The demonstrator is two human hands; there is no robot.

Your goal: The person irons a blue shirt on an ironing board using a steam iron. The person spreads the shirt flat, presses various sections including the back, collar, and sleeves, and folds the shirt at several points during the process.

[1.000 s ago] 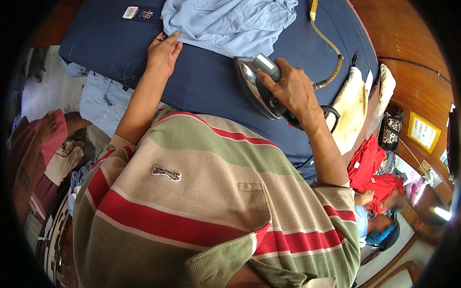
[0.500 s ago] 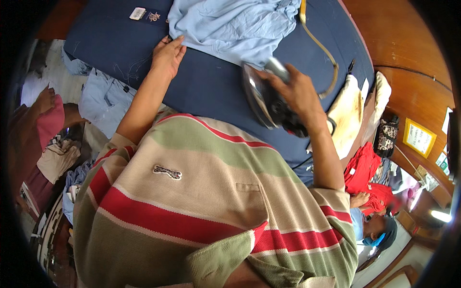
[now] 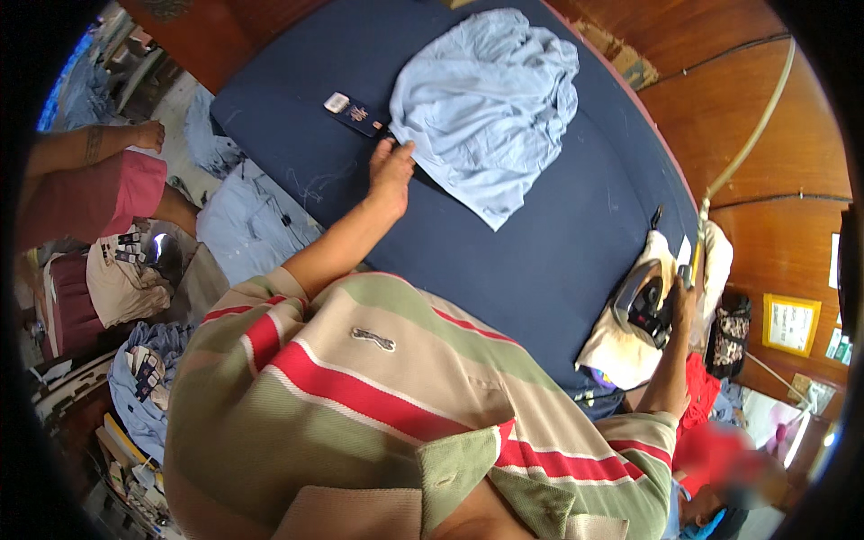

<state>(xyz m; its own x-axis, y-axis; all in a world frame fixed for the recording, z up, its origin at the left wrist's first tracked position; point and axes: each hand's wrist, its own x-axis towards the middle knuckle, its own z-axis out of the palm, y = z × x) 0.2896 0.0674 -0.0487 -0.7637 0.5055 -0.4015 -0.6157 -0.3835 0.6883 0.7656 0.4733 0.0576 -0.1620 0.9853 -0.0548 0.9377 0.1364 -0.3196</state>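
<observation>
Navy padded worktop (image 3: 558,279): I see left hand (image 3: 391,171) touching light-blue garment (image 3: 486,99), grip unclear — edge beside it smoothish, creases beyond unpressed; right hand (image 3: 686,301) grasps iron (image 3: 646,310).

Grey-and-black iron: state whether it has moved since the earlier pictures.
Yes: the iron went right across the navy padded board, to the cream cloth.
</observation>
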